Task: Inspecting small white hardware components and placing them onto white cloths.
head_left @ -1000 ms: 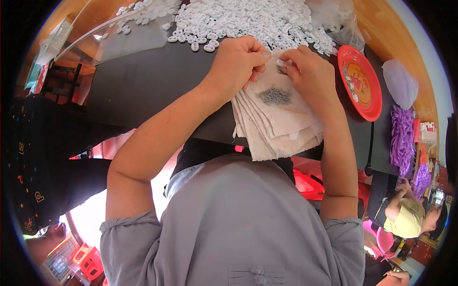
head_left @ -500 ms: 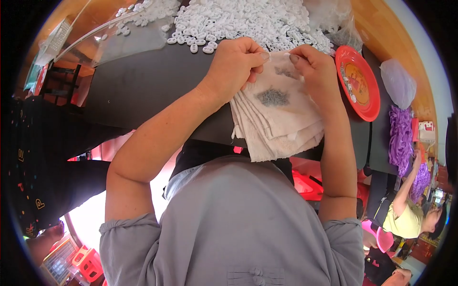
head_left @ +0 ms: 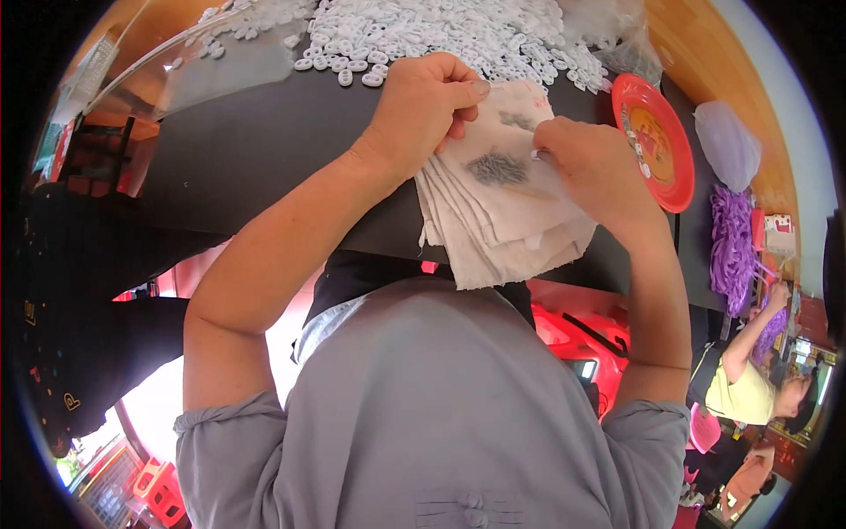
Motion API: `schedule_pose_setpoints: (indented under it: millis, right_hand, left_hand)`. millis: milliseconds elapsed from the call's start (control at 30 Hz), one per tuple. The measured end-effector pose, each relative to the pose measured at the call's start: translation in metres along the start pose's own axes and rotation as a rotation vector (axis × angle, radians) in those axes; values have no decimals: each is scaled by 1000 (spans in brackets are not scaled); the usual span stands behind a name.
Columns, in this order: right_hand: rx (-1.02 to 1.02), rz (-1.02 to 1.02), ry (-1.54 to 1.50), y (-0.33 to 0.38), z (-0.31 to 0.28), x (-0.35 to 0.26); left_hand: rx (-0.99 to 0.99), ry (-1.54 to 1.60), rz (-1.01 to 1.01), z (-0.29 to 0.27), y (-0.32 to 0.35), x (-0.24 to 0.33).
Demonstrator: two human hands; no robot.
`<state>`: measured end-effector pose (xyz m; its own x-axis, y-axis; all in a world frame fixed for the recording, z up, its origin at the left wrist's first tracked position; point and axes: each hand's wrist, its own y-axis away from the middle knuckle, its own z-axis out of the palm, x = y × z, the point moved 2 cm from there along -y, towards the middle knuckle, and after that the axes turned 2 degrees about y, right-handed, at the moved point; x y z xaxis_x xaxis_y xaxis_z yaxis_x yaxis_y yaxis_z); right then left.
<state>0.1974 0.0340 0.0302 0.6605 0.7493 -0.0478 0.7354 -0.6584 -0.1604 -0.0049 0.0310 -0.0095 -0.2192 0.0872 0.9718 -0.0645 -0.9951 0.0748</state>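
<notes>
Folded cream cloth (head_left: 502,256) nearest you, layered, its near edge lying over the lip of the dark table (head_left: 256,132); leave that flap alone, since a snag would probably tip what lies on top. Next, your right hand (head_left: 592,163): fingers curled narrow, apparently pinching a small white piece (head_left: 536,155) just beside the bigger pile of grey bits (head_left: 498,168) on the cloth. Best to pinch that piece by its edge, light grip, and lift grey bits singly rather than raking, as they look thin and easy to scatter. Your left hand (head_left: 419,110) is a bit farther up, thumb and fingertips drawn close over the cloth's left side; can't tell if anything sits between them. Hold it low and steady so a slip lands on cloth. Smaller grey patch (head_left: 516,120) lies just beyond the bigger pile. Farther out: red plate (head_left: 684,187) to your right, a few small pieces (head_left: 641,159) along its left side, too small to identify; loose heap of white pieces (head_left: 423,35) past the cloth, cut off by the top edge. Hard to make out: right palm side turned away, piece mostly covered by fingers, single grey bits blending together, whether they're all one kind.
</notes>
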Motion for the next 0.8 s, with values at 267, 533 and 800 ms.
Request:
schedule_pose_setpoints:
  millis: [267,533,800]
  right_hand:
    - [87,-26,-110,9,2,-4]
    - [336,131,-247,18,4,7]
    - [230,84,-190,12,4,-8]
  left_hand:
    - [-11,-4,7,0,1,-1]
    - [-24,-31,9,1,1,-2]
    - [-25,-50,11,2,3,0]
